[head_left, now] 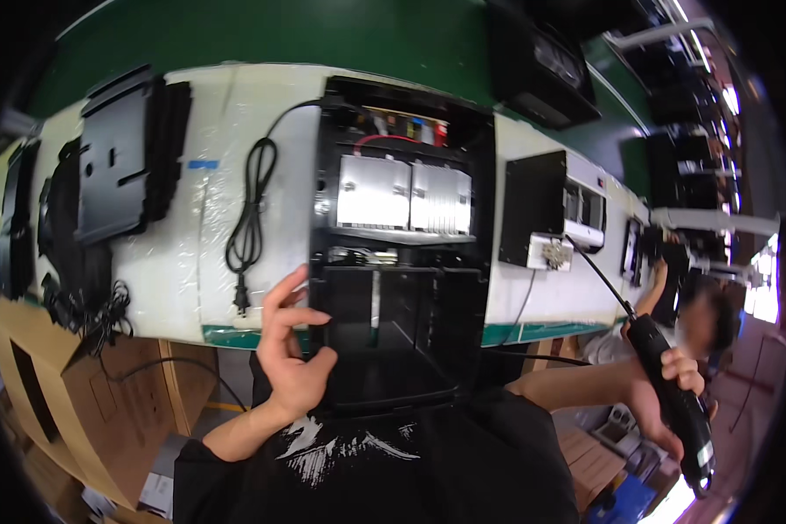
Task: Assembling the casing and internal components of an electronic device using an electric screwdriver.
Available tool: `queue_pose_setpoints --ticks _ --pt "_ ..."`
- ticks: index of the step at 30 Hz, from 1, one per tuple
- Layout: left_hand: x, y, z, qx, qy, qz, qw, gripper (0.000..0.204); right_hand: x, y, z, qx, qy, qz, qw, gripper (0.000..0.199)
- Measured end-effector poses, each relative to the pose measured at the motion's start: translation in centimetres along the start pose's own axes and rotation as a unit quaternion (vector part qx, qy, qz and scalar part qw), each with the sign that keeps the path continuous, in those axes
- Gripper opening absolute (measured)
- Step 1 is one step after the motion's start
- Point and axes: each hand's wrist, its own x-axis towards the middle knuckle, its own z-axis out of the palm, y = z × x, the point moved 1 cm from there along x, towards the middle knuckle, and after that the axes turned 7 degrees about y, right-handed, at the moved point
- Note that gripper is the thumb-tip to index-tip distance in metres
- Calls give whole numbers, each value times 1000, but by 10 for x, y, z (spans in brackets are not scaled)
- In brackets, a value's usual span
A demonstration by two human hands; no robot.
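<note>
A black open-fronted equipment case [393, 402] lies on the bench and reaches its near edge in front of my body. Two silver metal blocks [374, 192] sit in its far half; the near half is a dark, hollow bay. My left hand [293, 358] rests at the case's left edge, fingers curved and apart, thumb and index fingertip at the rim. Out to the right, my right hand [683, 374] is wrapped round a black electric screwdriver [659, 358]. Its long thin bit slants up to the left, its tip beside a small white holder [551, 253] with brassy metal bits.
A black-and-white box [537, 205] stands right of the case. A coiled black power cord [251, 201] lies to its left, beyond it black metal panels [113, 162]. Cardboard boxes [96, 393] stand below left. Another person [703, 319] is at the right.
</note>
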Motion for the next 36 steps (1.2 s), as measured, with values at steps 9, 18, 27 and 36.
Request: queue_pose_setpoints --ticks 9,18,27,36 --pt "43 -7 23 16 15 23 1000 38 -31 -5 -60 -67 118 77 988 80" --pt "48 -8 28 11 28 21 999 36 -34 29 -68 -26 54 168 984 80" --pt "47 -9 30 26 34 33 999 32 5 102 5 -134 73 328 932 66" --pt "45 -14 23 21 60 23 998 32 4 147 37 -185 -13 362 913 53"
